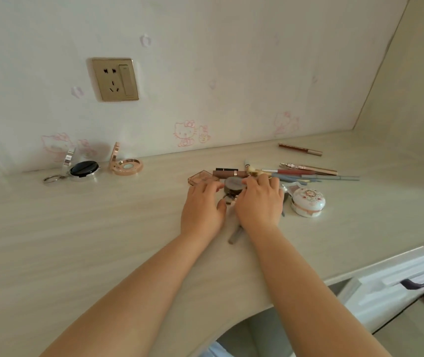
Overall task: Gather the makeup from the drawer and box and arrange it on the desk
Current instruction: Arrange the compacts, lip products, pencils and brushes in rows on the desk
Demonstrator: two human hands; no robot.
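Both hands, left (202, 204) & right (259, 199), fingers curled pinching the round brown compact (234, 183). Risk: nudging pencils (316, 175) w/ knuckles, they'd roll across the tabletop (90, 228).

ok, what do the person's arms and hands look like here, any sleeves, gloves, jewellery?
Both forearms are bare right up to the bottom edge of the frame, with no sleeves showing. The left hand and right hand are bare too: no gloves, and no watch or bracelet at either wrist. No rings show on the fingers that can be seen. The fingertips are partly hidden among the makeup, so nail polish cannot be judged.
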